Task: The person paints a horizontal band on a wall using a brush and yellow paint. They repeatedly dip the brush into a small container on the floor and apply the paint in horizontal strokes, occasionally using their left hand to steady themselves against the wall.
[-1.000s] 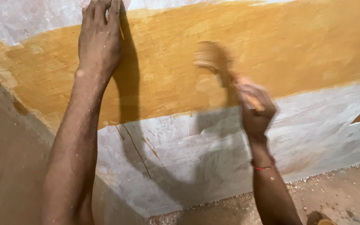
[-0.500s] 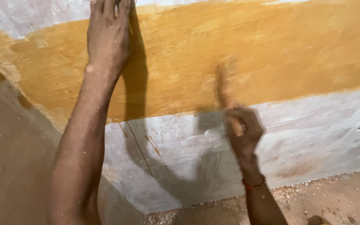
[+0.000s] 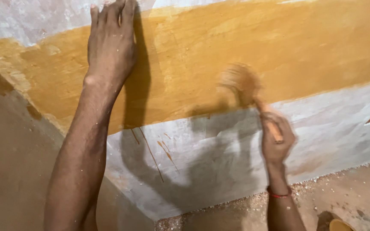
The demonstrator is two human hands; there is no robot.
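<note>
there, gripping a blurry paintbrush (image 3: 241, 83) tight in the right hand (image 3: 276, 139), low on the yellow band (image 3: 245, 47) of the wall (image 3: 202, 162); pressing the left hand (image 3: 110, 47), fingers spread flat, up high.

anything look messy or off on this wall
Yes: thin ochre drips run down from the lower edge of the painted band onto the bare grey wall, below the left hand. The brush in the right hand is blurred.
</note>
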